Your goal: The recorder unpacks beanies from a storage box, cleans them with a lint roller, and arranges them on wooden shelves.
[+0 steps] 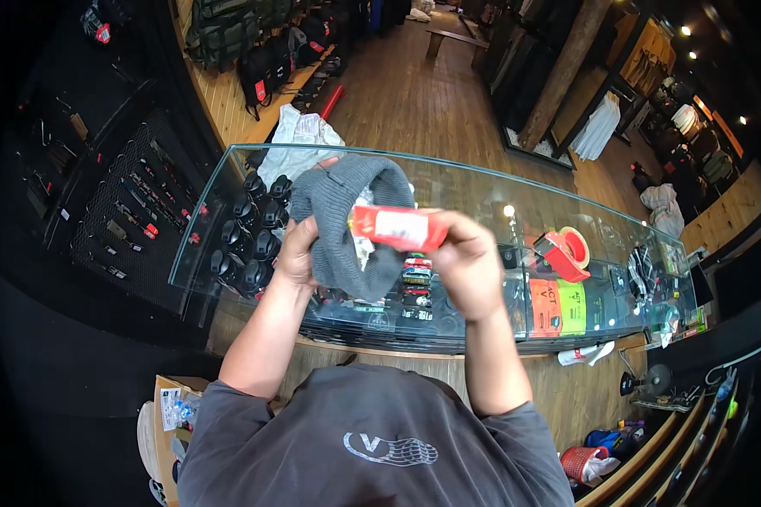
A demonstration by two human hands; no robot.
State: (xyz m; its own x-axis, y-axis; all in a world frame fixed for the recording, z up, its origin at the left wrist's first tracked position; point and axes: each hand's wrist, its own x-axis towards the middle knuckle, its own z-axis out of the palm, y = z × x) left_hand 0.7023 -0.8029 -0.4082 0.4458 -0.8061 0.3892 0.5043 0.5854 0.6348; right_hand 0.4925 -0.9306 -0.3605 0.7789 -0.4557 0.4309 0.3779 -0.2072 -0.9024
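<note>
A grey ribbed knit beanie (334, 249) is held up above the glass display counter, its opening spread and turned partly toward me. My left hand (298, 253) grips its left side, thumb in front and fingers mostly behind the knit. Something whitish shows inside the opening. My right hand (473, 266) pinches a red tag with a white label (402, 228) between thumb and fingers, in front of the beanie's opening. The tag is slightly blurred, and I cannot tell whether it is attached to the beanie.
Beneath the beanie runs the glass counter (473, 198), with black watches (245, 241) at its left. On the right are a red tape dispenser (565, 256) and orange and green packets (572, 306). White plastic (303, 131) lies beyond the far edge. A cardboard box (167, 390) stands lower left.
</note>
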